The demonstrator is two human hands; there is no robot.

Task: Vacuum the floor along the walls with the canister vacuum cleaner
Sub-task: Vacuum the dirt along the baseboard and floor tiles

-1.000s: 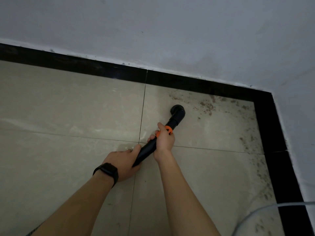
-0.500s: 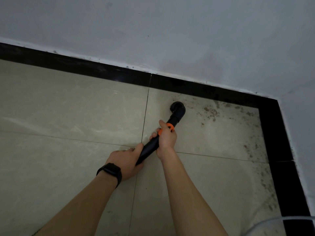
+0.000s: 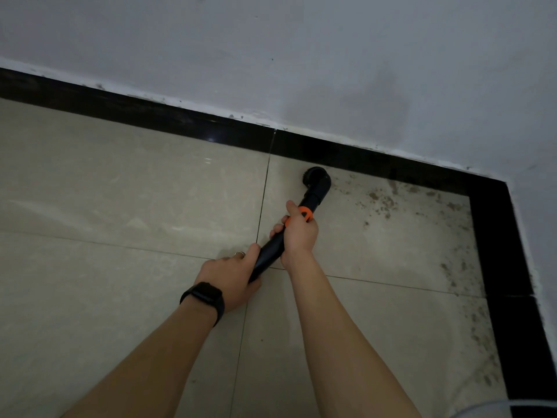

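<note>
The right hand [image 3: 301,233] is curled round the black tube [image 3: 268,254] just behind its orange ring [image 3: 306,213]. The left hand [image 3: 229,276] grips the tube further back. Ahead of the right hand, the brush head [image 3: 316,179] sits on the tile just beside the black skirting [image 3: 180,122]. It is best held flat and swept right through the dirt [image 3: 379,203] toward the corner.

We see a beige tiled floor [image 3: 120,206] w/ thin dark grout lines, edged by a glossy black border strip [image 3: 150,116] where it meets both walls. Brown dirt specks [image 3: 382,203] scatter over the right-hand tile & down its right edge. The vacuum wand [image 3: 316,188] sets its round black head on the floor, just beside the far border.
</note>
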